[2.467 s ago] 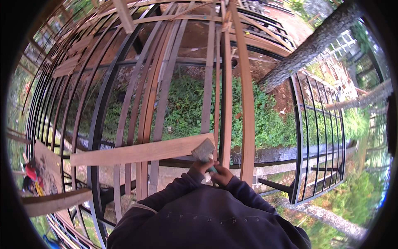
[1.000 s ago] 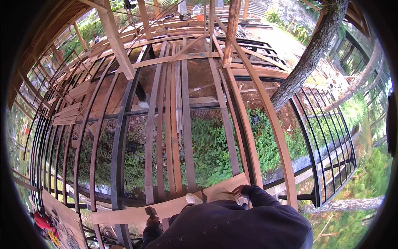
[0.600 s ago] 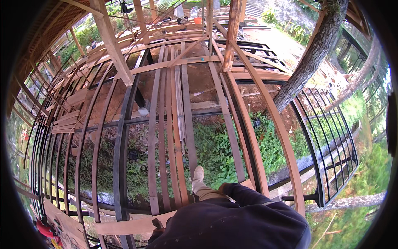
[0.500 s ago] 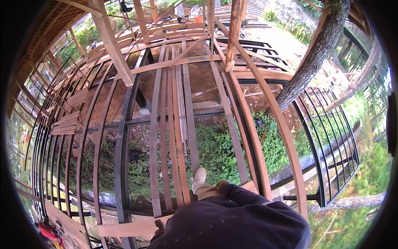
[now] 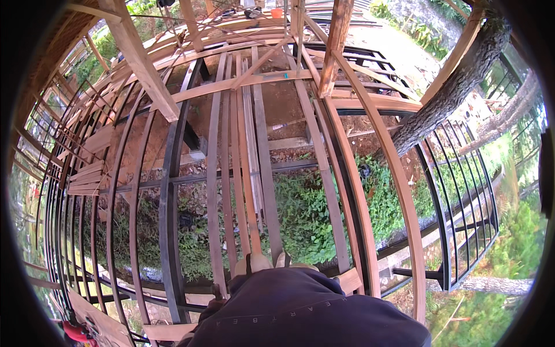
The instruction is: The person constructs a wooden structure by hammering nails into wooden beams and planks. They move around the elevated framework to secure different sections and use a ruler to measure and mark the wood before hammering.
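Note:
At the left side of my dark sweater (image 5: 300, 306), a small dark shape shows that looks like part of my left hand (image 5: 215, 302). Its fingers are too dark and covered to make out, and so is anything in them. It is nearest to the lower end of a long wooden beam (image 5: 213, 202). My right hand is out of sight behind my body. Both light-coloured shoes, the left shoe (image 5: 258, 262) and the right shoe (image 5: 281, 260), are on or over the narrow planks (image 5: 245, 196) in front of me.
Open gaps between the beams show green plants (image 5: 300, 202) and soil below. A black metal beam (image 5: 169, 231) runs at the left, and a curved wooden beam (image 5: 399, 196) at the right. Wooden posts (image 5: 141, 63) and a leaning tree trunk (image 5: 451, 87) rise ahead. A red object (image 5: 78, 331) lies lower left.
My right hand, earlier by my thigh, has gone from view. A second shoe now shows beside the first. My body has shifted slightly, and the left hand's dark shape sits higher.

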A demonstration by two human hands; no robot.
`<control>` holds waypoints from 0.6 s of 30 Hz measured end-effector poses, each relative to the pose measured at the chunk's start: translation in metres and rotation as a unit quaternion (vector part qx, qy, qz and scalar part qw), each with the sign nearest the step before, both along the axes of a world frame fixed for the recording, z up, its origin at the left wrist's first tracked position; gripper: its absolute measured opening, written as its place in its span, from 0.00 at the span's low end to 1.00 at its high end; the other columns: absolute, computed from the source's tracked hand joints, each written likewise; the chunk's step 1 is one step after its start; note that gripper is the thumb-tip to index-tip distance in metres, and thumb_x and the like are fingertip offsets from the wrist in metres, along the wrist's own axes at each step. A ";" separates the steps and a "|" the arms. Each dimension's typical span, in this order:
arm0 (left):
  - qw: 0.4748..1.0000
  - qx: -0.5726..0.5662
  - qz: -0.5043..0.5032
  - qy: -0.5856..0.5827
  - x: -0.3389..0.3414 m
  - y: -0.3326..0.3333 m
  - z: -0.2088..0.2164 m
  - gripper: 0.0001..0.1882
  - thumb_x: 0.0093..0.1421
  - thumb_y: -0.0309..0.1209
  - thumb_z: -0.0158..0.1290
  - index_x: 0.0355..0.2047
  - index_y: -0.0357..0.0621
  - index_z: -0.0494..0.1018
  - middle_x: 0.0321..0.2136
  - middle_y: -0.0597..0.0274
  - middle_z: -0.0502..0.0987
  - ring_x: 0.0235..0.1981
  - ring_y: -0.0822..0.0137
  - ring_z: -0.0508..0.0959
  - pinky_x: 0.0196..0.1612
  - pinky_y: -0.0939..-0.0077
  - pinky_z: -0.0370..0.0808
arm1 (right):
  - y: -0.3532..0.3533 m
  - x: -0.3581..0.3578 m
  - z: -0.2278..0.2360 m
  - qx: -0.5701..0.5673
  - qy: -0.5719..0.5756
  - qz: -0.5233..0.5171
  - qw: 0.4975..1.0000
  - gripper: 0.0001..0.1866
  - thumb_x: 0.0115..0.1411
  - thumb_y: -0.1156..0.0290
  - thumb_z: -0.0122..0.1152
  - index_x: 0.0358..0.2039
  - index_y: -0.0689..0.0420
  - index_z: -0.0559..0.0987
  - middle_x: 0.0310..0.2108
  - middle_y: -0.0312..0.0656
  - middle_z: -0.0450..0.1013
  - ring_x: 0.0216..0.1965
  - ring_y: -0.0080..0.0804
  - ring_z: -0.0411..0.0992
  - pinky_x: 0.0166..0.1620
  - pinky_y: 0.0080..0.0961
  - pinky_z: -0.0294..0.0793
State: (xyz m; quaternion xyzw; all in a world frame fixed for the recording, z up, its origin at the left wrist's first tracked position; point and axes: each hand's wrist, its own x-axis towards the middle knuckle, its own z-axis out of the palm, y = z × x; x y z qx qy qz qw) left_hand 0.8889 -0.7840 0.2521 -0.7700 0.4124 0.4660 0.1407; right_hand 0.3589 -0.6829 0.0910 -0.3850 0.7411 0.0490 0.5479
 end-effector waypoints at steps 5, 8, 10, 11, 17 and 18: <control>0.998 0.015 -0.064 -0.018 0.000 -0.092 0.004 0.22 0.42 0.45 0.56 0.29 0.38 0.75 0.26 0.48 0.77 0.32 0.53 0.77 0.36 0.63 0.73 | -0.081 -0.018 -0.003 0.073 -0.064 -0.157 0.983 0.15 0.60 0.60 0.44 0.30 0.56 0.75 0.23 0.43 0.72 0.25 0.37 0.74 0.24 0.33 0.71; 0.994 -0.001 -0.103 -0.026 -0.006 -0.168 0.002 0.22 0.41 0.46 0.56 0.29 0.38 0.75 0.27 0.48 0.77 0.34 0.52 0.77 0.37 0.62 0.73 | -0.152 -0.044 -0.018 0.123 -0.107 -0.298 0.940 0.14 0.60 0.60 0.44 0.30 0.55 0.75 0.23 0.43 0.72 0.24 0.38 0.74 0.22 0.35 0.71; 0.993 -0.056 -0.104 -0.021 -0.013 -0.226 -0.008 0.23 0.41 0.46 0.56 0.29 0.39 0.76 0.27 0.47 0.77 0.35 0.51 0.77 0.38 0.61 0.73 | -0.213 -0.063 -0.022 0.122 -0.108 -0.338 0.927 0.14 0.60 0.60 0.45 0.30 0.55 0.74 0.24 0.42 0.72 0.23 0.38 0.74 0.21 0.35 0.71; 0.990 -0.099 -0.104 -0.013 -0.016 -0.255 -0.011 0.22 0.40 0.46 0.56 0.29 0.39 0.75 0.27 0.47 0.77 0.34 0.50 0.77 0.38 0.61 0.73 | -0.256 -0.067 -0.016 0.109 -0.100 -0.329 0.933 0.13 0.60 0.60 0.45 0.29 0.55 0.74 0.25 0.42 0.72 0.22 0.37 0.74 0.21 0.35 0.71; 0.943 -0.312 -0.097 0.060 -0.082 -0.452 0.045 0.19 0.40 0.40 0.56 0.29 0.39 0.73 0.24 0.47 0.76 0.31 0.47 0.76 0.35 0.59 0.73 | -0.457 -0.074 0.025 -0.072 -0.045 -0.025 0.996 0.12 0.59 0.61 0.48 0.29 0.56 0.75 0.31 0.41 0.74 0.25 0.33 0.74 0.25 0.31 0.73; 0.942 -0.314 -0.089 0.074 -0.097 -0.494 0.054 0.18 0.41 0.40 0.56 0.29 0.39 0.73 0.23 0.47 0.76 0.30 0.47 0.76 0.35 0.59 0.73 | -0.494 -0.076 0.031 -0.182 0.004 0.177 0.967 0.12 0.59 0.62 0.49 0.29 0.56 0.75 0.32 0.41 0.74 0.27 0.32 0.75 0.27 0.30 0.73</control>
